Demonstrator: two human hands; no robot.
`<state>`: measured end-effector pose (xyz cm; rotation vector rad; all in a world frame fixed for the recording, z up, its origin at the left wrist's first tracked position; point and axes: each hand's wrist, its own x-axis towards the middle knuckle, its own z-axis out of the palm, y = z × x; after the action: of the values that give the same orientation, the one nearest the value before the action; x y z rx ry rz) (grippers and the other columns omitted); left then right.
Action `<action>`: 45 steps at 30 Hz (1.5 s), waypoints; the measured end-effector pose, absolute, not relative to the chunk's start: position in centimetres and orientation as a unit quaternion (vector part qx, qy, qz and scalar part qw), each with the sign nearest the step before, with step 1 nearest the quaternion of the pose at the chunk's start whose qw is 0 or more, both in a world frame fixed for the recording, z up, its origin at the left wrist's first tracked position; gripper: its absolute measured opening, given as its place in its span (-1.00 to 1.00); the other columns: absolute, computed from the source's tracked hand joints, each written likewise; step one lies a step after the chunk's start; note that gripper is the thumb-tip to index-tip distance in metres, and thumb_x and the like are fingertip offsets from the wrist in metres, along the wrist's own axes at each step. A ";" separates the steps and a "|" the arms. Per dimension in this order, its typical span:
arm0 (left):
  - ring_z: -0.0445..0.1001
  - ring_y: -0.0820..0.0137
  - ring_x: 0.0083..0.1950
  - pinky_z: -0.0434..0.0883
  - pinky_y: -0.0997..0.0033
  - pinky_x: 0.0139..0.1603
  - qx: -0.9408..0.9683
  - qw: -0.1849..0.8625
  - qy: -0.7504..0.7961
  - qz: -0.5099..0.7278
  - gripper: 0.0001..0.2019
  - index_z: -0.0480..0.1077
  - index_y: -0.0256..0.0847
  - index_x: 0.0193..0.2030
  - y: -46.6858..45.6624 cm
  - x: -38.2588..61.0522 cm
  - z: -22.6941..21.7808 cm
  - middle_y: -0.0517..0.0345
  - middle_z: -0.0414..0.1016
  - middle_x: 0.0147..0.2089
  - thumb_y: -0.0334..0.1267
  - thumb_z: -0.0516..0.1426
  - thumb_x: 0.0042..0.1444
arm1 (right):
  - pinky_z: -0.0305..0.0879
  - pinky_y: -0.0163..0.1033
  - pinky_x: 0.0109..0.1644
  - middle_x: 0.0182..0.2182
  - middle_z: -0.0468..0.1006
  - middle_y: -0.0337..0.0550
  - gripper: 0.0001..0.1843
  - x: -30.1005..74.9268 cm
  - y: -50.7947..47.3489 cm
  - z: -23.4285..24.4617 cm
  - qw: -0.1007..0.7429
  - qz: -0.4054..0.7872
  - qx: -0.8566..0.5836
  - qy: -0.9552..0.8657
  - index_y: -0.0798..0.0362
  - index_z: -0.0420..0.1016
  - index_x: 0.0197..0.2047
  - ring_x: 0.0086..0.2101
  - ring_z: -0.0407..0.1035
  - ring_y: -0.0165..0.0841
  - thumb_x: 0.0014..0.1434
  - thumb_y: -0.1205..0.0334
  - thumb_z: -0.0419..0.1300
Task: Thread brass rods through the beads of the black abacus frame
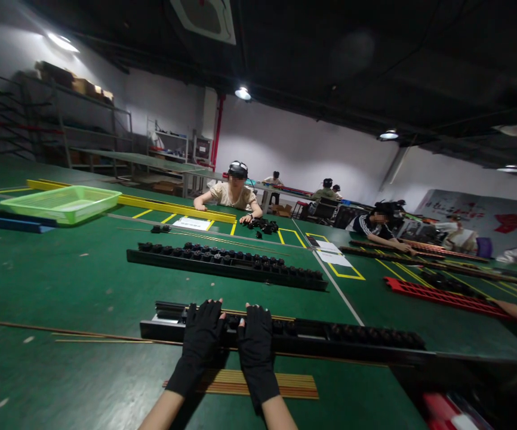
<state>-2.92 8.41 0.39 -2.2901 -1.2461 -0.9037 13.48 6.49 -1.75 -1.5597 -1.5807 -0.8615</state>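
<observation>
Both my hands wear black gloves that leave the fingertips bare. My left hand (202, 334) lies over the left part of a long black rail (312, 346), its fingers stretched toward the far edge. Just to its right, my right hand (257, 340) rests across the same rail with fingers extended and thumb apart. Black roller-like pieces (370, 334) sit in a row along the rail's right part. A thin brass-coloured rod (280, 318) shows along its far side. Beneath my wrists, a bundle of yellowish rods (292, 385) lies on the green table (106, 382).
Farther back lies another black rail (227, 270) with similar pieces. A long brown rod (61, 330) extends left. Beyond are a green basket (64, 206), a yellow rail (178, 209) and a red rail (442, 297). A co-worker (234, 194) leans on the table opposite.
</observation>
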 end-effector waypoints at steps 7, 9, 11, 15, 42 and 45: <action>0.44 0.04 0.14 0.17 -0.23 0.22 -0.822 0.206 -0.436 -0.303 -0.67 0.45 -0.10 0.05 9.4 -3.3 1.2 -0.07 0.49 0.15 -0.35 -0.04 0.26 | 0.24 0.08 0.24 -0.02 0.58 0.07 -0.60 13.3 6.4 -1.5 0.376 -0.344 -0.609 -0.608 0.23 0.49 0.08 0.05 0.39 -0.18 0.28 0.37 -0.04; 0.42 0.07 0.18 0.17 -0.15 0.24 -0.814 0.199 -0.448 -0.311 -0.65 0.40 -0.16 0.14 9.8 -3.9 1.6 -0.11 0.46 0.18 -0.28 -0.05 0.29 | 0.24 0.08 0.23 -0.02 0.58 0.07 -0.61 13.4 6.3 -1.4 0.378 -0.363 -0.598 -0.606 0.23 0.50 0.07 0.05 0.38 -0.18 0.28 0.37 -0.03; 0.35 0.05 0.25 0.14 -0.15 0.27 -0.799 0.207 -0.464 -0.321 -0.63 0.36 -0.23 0.17 10.1 -4.5 1.7 -0.17 0.40 0.24 -0.25 -0.03 0.28 | 0.23 0.09 0.24 0.00 0.57 0.08 -0.62 13.5 6.3 -1.4 0.383 -0.382 -0.586 -0.604 0.24 0.50 0.07 0.06 0.37 -0.18 0.29 0.35 0.00; 0.36 0.04 0.24 0.22 -0.12 0.21 -0.785 0.238 -0.470 -0.326 -0.67 0.42 -0.23 0.08 10.3 -5.3 0.3 -0.17 0.42 0.22 -0.37 0.01 0.21 | 0.23 0.09 0.23 -0.02 0.57 0.11 -0.63 13.7 6.4 -1.5 0.389 -0.387 -0.572 -0.610 0.26 0.49 0.07 0.06 0.37 -0.18 0.29 0.33 0.03; 0.43 0.02 0.14 0.23 -0.21 0.19 -0.791 0.246 -0.469 -0.305 -0.71 0.49 -0.15 -0.02 10.3 -3.6 0.6 -0.14 0.47 0.16 -0.41 0.03 0.20 | 0.24 0.10 0.22 -0.02 0.58 0.11 -0.62 13.7 6.6 -1.8 0.378 -0.386 -0.581 -0.609 0.26 0.49 0.07 0.05 0.38 -0.15 0.29 0.33 0.01; 0.46 0.05 0.09 0.25 -0.17 0.18 -0.788 0.272 -0.454 -0.315 -0.73 0.49 -0.18 -0.04 10.1 -3.6 0.3 -0.17 0.49 0.13 -0.41 0.04 0.20 | 0.24 0.09 0.20 -0.02 0.58 0.10 -0.62 13.9 6.5 -1.6 0.362 -0.399 -0.575 -0.615 0.25 0.48 0.08 0.03 0.39 -0.15 0.29 0.31 0.00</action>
<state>-3.57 10.14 0.33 -2.1212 -1.2222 -0.8476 13.88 6.50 -1.59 -1.4823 -1.5848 -1.0280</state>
